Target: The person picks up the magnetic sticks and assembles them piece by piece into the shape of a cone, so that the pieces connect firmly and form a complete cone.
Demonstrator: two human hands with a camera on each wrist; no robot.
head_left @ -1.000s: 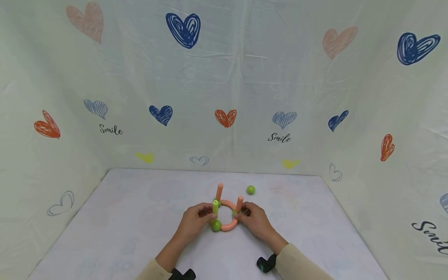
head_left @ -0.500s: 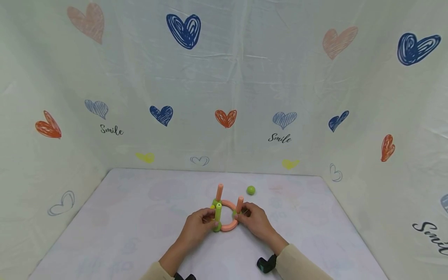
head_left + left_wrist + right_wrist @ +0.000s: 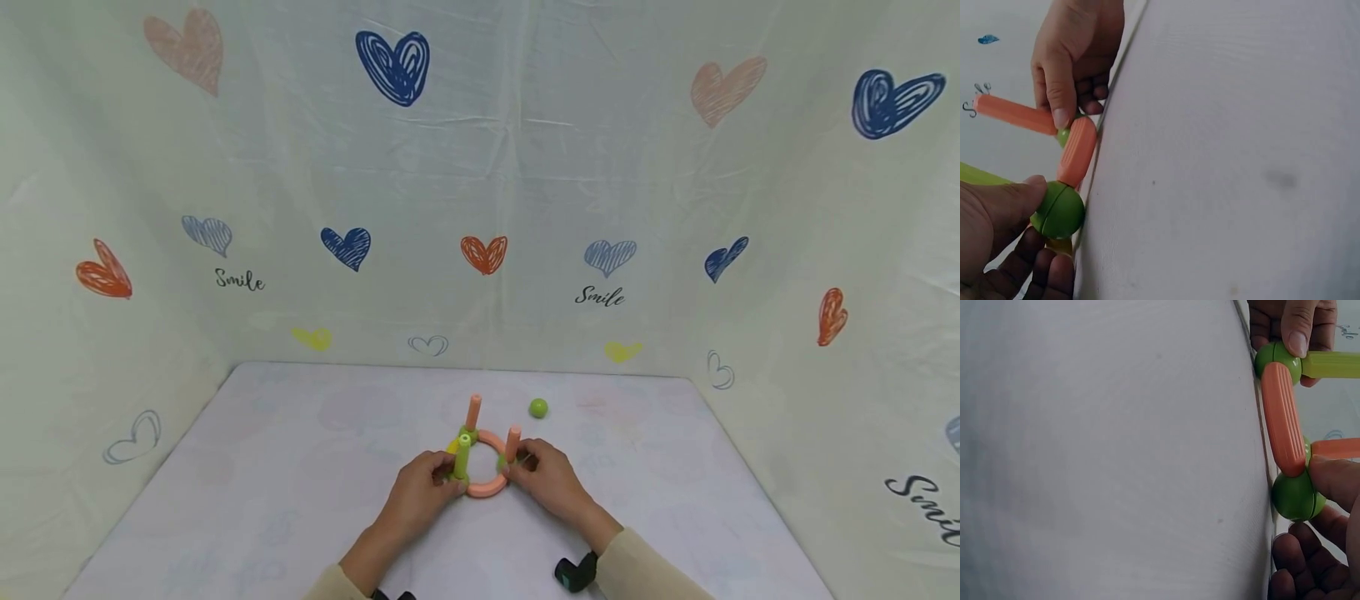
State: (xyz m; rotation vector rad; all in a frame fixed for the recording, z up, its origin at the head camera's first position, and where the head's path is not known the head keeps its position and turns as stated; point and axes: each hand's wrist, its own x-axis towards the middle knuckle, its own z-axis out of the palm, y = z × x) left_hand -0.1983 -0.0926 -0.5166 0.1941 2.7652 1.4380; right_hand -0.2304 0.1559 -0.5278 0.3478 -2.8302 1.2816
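A toy frame of magnetic-looking rods and balls sits mid-table: curved orange rods (image 3: pixel 487 488) and a yellow curved rod (image 3: pixel 452 447) form a ring joined by green balls. From it rise two straight orange rods (image 3: pixel 473 412) and a yellow-green rod (image 3: pixel 462 458). My left hand (image 3: pixel 423 492) pinches the front-left green ball (image 3: pixel 1060 211) at the base of the yellow-green rod, thumb on top. On the opposite side my right hand (image 3: pixel 547 475) holds the right green ball (image 3: pixel 1297 495), its thumb beside the upright orange rod (image 3: pixel 1335 448). Fingers partly cover both balls.
A loose green ball (image 3: pixel 538 407) lies behind the ring to the right. The white table (image 3: pixel 300 467) meets a hanging sheet (image 3: pixel 645 208) printed with hearts at the back and sides. Black wrist cameras (image 3: pixel 576 572) show near the sleeves.
The yellow-green rod has turned, baring the yellow curved rod behind it. My left hand has slid toward me onto the front-left ball, and the ring's front has shifted slightly left.
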